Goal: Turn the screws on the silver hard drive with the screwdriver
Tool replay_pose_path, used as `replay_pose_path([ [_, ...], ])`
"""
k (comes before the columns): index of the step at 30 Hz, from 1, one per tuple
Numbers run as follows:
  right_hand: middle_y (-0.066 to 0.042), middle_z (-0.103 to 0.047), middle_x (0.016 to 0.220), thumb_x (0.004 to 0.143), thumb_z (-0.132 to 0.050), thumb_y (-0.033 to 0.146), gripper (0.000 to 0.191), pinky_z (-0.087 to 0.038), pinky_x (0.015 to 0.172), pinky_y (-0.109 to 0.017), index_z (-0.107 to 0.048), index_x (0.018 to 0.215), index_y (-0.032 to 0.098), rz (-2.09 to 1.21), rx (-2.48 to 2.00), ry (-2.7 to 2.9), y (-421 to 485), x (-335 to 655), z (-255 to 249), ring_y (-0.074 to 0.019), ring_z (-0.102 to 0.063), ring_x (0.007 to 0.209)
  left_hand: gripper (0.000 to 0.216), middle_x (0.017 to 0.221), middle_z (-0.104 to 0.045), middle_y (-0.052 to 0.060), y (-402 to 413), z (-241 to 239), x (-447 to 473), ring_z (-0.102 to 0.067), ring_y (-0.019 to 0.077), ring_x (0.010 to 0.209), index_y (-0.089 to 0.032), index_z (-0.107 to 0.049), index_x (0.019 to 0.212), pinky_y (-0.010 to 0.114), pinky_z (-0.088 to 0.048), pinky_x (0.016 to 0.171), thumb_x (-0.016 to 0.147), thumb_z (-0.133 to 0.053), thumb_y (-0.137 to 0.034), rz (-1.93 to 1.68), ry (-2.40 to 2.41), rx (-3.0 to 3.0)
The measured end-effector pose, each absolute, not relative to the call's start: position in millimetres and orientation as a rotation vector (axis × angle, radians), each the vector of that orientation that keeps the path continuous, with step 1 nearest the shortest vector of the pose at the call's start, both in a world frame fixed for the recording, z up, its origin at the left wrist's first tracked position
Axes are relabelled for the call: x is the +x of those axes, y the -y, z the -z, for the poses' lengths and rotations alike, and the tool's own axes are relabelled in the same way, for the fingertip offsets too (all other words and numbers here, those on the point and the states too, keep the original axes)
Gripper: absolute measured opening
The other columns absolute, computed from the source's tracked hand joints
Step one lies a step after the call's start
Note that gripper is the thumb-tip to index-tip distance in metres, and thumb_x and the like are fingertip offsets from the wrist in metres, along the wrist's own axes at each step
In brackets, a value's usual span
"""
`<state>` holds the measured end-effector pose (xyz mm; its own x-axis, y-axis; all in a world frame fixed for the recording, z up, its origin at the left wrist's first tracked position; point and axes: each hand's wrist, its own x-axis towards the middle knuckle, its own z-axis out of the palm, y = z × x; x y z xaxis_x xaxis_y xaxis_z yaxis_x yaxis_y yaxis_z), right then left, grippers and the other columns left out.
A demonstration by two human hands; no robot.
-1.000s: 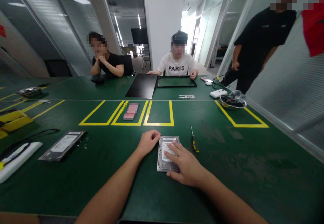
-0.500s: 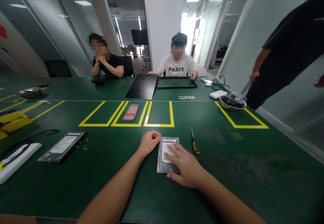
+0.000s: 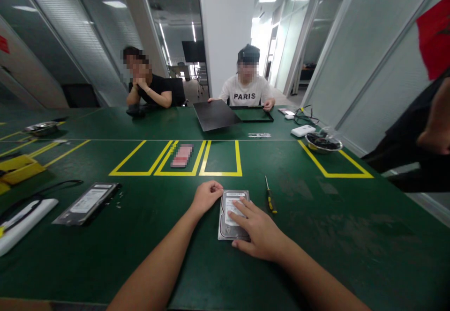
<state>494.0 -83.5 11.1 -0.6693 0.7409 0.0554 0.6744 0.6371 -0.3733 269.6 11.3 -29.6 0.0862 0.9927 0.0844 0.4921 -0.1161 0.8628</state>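
Observation:
A hard drive [image 3: 228,229] lies label-up on the green table in front of me. My right hand [image 3: 260,229] rests on its label and right side, fingers spread and stretched out. At the drive's upper left corner is my left hand [image 3: 208,196], thumb and fingers pinched together at the edge. Whatever sits between those fingertips, if anything, is too small to make out. To the right of the drive lies a screwdriver [image 3: 270,201] with a yellow and black handle.
A second hard drive [image 3: 86,203] lies at the left, near a white power strip [image 3: 26,224] and a yellow bin [image 3: 21,168]. A phone-like pink object [image 3: 182,155] sits inside yellow tape. Across the table, a person holds a black panel [image 3: 216,114]. A metal bowl [image 3: 323,148] stands at right.
My hands and the hard drive have hardly moved. Across the table the black panel has been lifted and shifted right over the frame. The standing person has moved further right.

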Motion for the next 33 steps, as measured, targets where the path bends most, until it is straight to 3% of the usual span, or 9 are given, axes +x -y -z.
replay_pose_path([
  [16, -0.010, -0.028, 0.159, 0.078, -0.068, 0.053, 0.078, -0.019, 0.117, -0.055, -0.041, 0.146, 0.027, -0.578, -1.148, 2.663, 81, 502, -16, -0.0341, -0.019, 0.147, 0.019, 0.076, -0.072, 0.004, -12, 35, 266, -0.065, 0.0164, 0.069, -0.015, -0.072, 0.083, 0.026, -0.049, 0.065, 0.074, -0.063, -0.029, -0.934, -1.441, 1.697],
  [20, -0.012, -0.048, 0.146, 0.085, -0.060, 0.050, 0.059, -0.029, 0.114, -0.048, -0.055, 0.135, 0.020, -0.478, -1.161, 2.542, 78, 503, -16, -0.0315, -0.037, 0.137, 0.019, 0.076, -0.072, 0.004, -11, 33, 267, -0.065, 0.0163, 0.068, -0.015, -0.071, 0.084, 0.026, -0.049, 0.064, 0.074, -0.063, -0.029, -0.925, -1.461, 1.692],
  [23, -0.012, -0.062, 0.121, 0.091, -0.052, 0.037, 0.034, -0.041, 0.100, -0.043, -0.065, 0.115, 0.017, -0.282, -1.366, 2.392, 75, 504, -17, -0.0275, -0.052, 0.113, 0.018, 0.075, -0.072, 0.003, -9, 30, 269, -0.065, 0.0163, 0.069, -0.016, -0.071, 0.083, 0.026, -0.048, 0.064, 0.074, -0.062, -0.028, -0.919, -1.477, 1.689],
  [26, -0.012, -0.063, 0.105, 0.092, -0.048, 0.033, 0.027, -0.044, 0.088, -0.041, -0.067, 0.104, 0.017, -0.079, -1.633, 2.266, 68, 507, -17, -0.0263, -0.053, 0.099, 0.016, 0.073, -0.071, 0.002, -7, 27, 270, -0.064, 0.0160, 0.068, -0.016, -0.071, 0.080, 0.025, -0.047, 0.064, 0.073, -0.062, -0.027, -0.916, -1.488, 1.692],
  [33, -0.012, -0.060, 0.101, 0.092, -0.046, 0.034, 0.023, -0.044, 0.077, -0.038, -0.062, 0.099, 0.019, 0.136, -2.008, 2.193, 56, 521, -14, -0.0273, -0.056, 0.093, 0.019, 0.070, -0.069, -0.001, -8, 27, 271, -0.062, 0.0145, 0.065, -0.018, -0.070, 0.089, 0.025, -0.045, 0.064, 0.074, -0.060, -0.023, -0.917, -1.503, 1.718],
])
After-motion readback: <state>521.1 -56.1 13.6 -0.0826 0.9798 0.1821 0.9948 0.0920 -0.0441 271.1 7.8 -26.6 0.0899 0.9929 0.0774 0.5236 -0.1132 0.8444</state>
